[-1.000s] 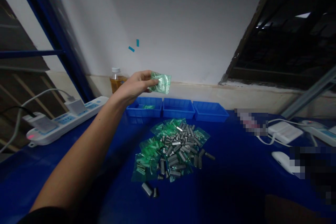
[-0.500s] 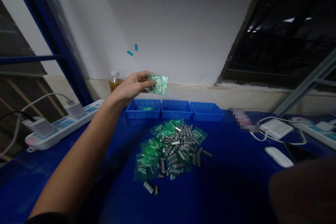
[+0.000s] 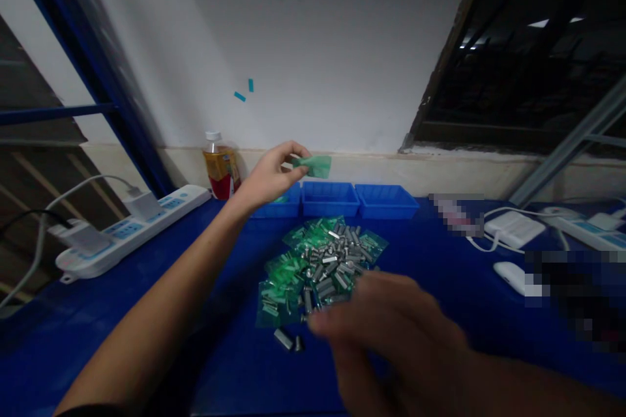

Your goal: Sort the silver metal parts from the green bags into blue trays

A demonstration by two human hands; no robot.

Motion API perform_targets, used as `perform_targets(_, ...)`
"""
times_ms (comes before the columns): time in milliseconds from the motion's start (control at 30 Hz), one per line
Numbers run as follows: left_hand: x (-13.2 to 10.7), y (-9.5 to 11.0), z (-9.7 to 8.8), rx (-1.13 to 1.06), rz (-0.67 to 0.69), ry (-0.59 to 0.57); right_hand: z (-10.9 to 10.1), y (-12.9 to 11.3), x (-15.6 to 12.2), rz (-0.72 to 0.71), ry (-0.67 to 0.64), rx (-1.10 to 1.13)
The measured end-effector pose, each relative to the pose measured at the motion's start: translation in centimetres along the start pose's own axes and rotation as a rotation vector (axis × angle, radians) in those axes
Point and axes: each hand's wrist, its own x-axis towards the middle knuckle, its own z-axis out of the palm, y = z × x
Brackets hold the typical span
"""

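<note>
Pinching a small green plastic bag (image 3: 320,167) between thumb and fingertips, the left hand (image 3: 280,172) hangs at 12 o'clock, out toward the wall, with the bag poking out on its 3 o'clock side, its longer edge running roughly from 9 to 3. In view the bag sits just above the rim of the middle blue bin (image 3: 330,210); how far off it is in depth cannot be told. The right hand (image 3: 394,322) is low and near, blurred, its fingers curled and pointing toward 10 o'clock; whether it grips anything cannot be told. From it the bag lies at 11 o'clock, well apart, while the heap of metal hex standoffs (image 3: 328,259) and more green bags (image 3: 288,270) spreads just beyond its fingers at 10 to 11 o'clock, so the right hand is the nearer one to the heap's near edge. From the left hand that heap lies toward 5 o'clock. Against half a second ago, the right hand has come from the lower right corner to cover the heap's near right part; the left hand has shifted toward 3 o'clock, uncovering more of the drink bottle (image 3: 220,169), and the held bag shows a narrower face.
</note>
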Motion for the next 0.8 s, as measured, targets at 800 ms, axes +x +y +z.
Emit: perform_targets(800, -5.7, -3.6, 4.2, -0.302, -0.459, 0.000, 2.0, 11.3, 8.1, -0.500, 0.060, -0.408)
